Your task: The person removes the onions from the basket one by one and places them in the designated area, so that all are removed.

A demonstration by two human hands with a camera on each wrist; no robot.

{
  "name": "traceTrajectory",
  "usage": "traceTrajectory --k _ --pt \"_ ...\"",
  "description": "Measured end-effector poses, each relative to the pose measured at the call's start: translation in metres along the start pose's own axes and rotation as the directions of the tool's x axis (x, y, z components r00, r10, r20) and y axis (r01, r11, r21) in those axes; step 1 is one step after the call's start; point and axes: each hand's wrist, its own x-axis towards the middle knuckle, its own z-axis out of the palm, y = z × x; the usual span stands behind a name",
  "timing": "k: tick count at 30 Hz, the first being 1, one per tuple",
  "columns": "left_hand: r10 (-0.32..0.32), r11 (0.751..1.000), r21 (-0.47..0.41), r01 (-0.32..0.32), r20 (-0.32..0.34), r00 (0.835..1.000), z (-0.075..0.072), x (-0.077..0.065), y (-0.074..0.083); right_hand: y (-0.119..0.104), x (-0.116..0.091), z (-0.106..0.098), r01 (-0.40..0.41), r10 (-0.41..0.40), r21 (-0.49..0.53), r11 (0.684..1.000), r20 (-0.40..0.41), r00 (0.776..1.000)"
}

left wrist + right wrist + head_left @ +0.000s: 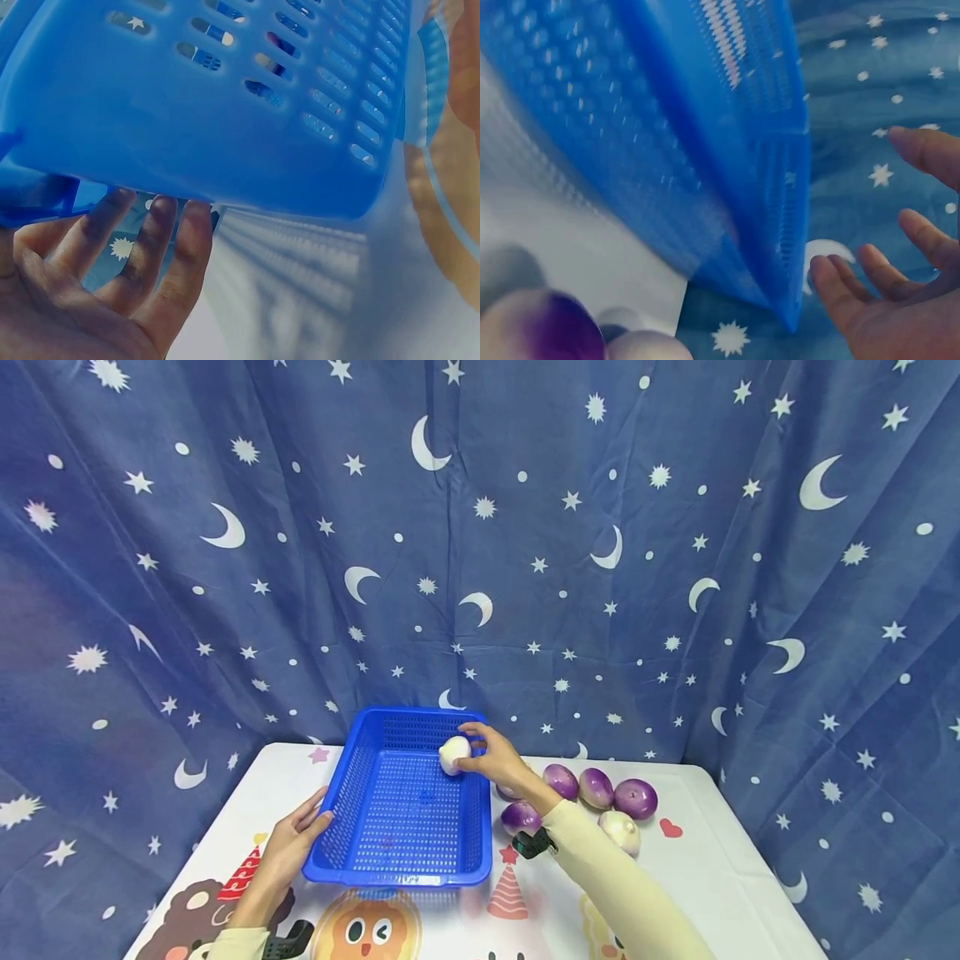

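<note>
A blue plastic basket [405, 878] with slotted walls is at the middle of the table. My left hand [288, 843] is at its left side, with fingertips touching the wall near the rim; the fingers [184, 259] look loosely extended in the left wrist view. Over the basket's back right corner is my right hand [498, 760], beside a white onion [453, 755]. In the head view the thumb overlaps the onion. The right wrist view shows the right hand [900, 277] with spread fingers and nothing between them; the basket wall [705, 112] hides the inside there.
To the basket's right lie several purple onions [636, 798] and a white onion [619, 833], partly behind the right forearm. The white table [720, 877] has printed cartoon figures. A blue starry curtain [525, 527] hangs behind its far edge.
</note>
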Motion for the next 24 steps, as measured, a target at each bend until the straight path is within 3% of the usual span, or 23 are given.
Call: traceTrajectory --k 6,17,20,24 --pt "0.007 1.000 -0.007 -0.007 0.002 1.000 0.000 0.000 0.000 0.006 0.023 0.003 0.074 -0.071 -0.211 0.975 0.026 0.997" --pt "0.026 1.000 0.005 -0.026 -0.002 1.000 0.000 0.001 0.000 0.014 0.043 0.013 0.141 -0.102 -0.427 0.893 0.113 0.988" --pt "0.022 1.000 0.004 -0.022 -0.004 1.000 0.000 0.000 0.000 0.019 0.046 0.016 0.151 -0.099 -0.489 0.859 0.130 0.987" --pt "0.021 1.000 0.008 -0.020 -0.011 1.000 0.002 0.000 -0.002 0.026 0.052 0.020 0.188 -0.116 -0.604 0.775 0.155 0.981"
